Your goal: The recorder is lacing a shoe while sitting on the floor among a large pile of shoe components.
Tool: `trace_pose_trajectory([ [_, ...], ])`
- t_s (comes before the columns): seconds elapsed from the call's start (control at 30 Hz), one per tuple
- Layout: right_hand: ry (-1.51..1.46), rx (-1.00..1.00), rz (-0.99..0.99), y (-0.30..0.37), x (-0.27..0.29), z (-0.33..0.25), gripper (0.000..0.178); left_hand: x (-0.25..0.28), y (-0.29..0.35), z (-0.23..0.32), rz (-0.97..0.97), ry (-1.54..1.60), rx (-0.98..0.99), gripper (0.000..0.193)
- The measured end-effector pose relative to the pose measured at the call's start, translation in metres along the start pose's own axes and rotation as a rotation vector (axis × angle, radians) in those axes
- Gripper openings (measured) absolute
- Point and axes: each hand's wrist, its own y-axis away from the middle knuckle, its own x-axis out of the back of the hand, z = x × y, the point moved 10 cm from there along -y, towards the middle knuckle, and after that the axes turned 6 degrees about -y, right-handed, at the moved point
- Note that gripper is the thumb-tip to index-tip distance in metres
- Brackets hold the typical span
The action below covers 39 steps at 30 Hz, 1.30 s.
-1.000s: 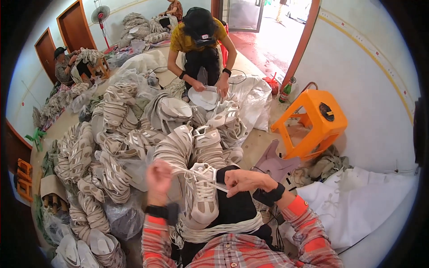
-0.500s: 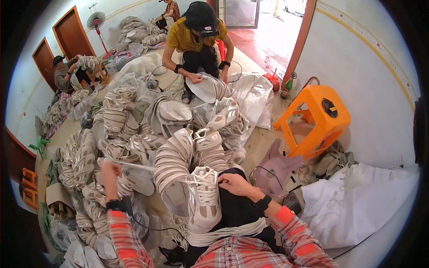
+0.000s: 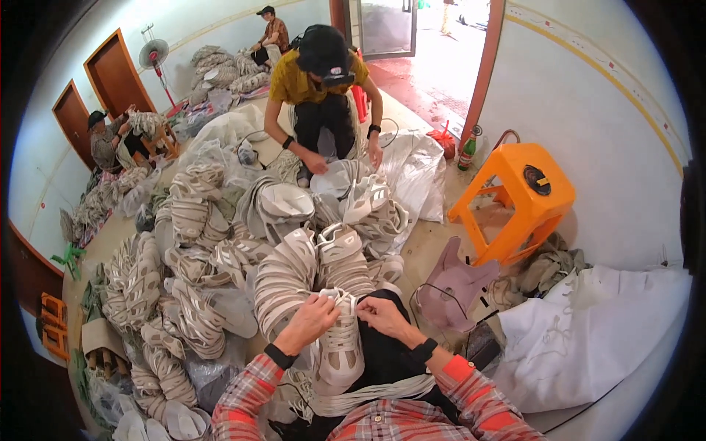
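Observation:
A beige and white shoe upper [image 3: 341, 354] lies over my lap, its front pointing toward me, with white laces crossed down its middle. At its upper left edge my left hand [image 3: 312, 319] is closed in a pinch, apparently on a white shoelace. Across from it, at the upper right edge, my right hand [image 3: 382, 314] is pinched too; what its fingertips hold is too small to make out. A bundle of pale laces [image 3: 375, 400] rests across my lap. Just beyond my hands stand nested stacks of uppers [image 3: 283, 268].
Heaps of shoe uppers [image 3: 198, 316] cover the floor to the left. A co-worker [image 3: 323, 81] in a yellow shirt sits ahead, hands near more uppers. At right are an orange stool [image 3: 533, 176], a mauve plastic piece [image 3: 450, 290] and white sheeting [image 3: 596, 331].
My left hand has come back from the far left, where a pale strand stretched from it, to the shoe upper's top. My right hand stays near the same edge. The co-worker's hands have lowered.

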Motion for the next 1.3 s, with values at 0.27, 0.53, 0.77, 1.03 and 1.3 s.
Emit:
trace_pose_trajectory([
  [0.27,0.009,0.085,-0.099,-0.006,-0.026,-0.019,0.014,0.01,-0.011,0.018,0.047,-0.213,-0.171,0.012],
  [0.53,-0.204,0.021,-0.265,-0.014,-0.048,-0.047,0.021,-0.01,0.023,-0.05,-0.278,0.056,0.498,0.007],
  [0.77,-0.222,-0.136,-0.544,-0.015,-0.072,-0.048,0.023,0.023,0.068,-0.055,-0.106,0.759,0.572,0.018],
  [1.03,-0.128,-0.265,-0.747,0.009,-0.096,-0.077,0.022,0.01,0.139,-0.042,-0.417,1.329,0.801,0.019],
  [1.3,0.354,0.311,-0.796,0.027,-0.15,-0.098,0.02,0.054,0.103,-0.044,0.149,1.032,0.818,0.017],
])
